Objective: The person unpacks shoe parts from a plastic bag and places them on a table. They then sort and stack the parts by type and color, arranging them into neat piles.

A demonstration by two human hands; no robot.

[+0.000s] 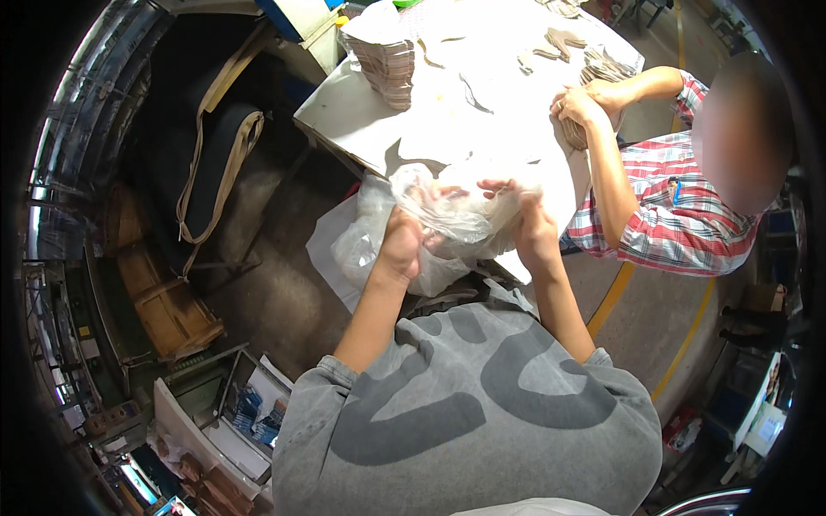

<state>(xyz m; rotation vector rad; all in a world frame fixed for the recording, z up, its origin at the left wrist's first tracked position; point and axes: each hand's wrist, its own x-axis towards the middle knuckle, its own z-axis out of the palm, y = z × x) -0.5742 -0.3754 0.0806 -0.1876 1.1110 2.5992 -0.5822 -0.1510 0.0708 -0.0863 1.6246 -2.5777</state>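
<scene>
A crumpled, see-through plastic bag (460, 225) is stretched between my two hands at the near edge of the white table (335, 120). My left hand (403, 242) is closed on the bunched film at its left side. My right hand (535, 230) grips the film at the other side, its fingers pointing inward and slightly blurred. The film partly covers the fingers of both hands. More clear plastic (357, 245) hangs below the table edge, to the left of my left hand. What the bag contains, if anything, I cannot make out.
Across the table's right side, a person in a plaid shirt (680, 206) handles a stack of brownish pieces (575, 131). A tall stack of similar pieces (385, 69) stands at the far left. Loose cut pieces (551, 47) lie farther back. A dark chair (219, 176) is left.
</scene>
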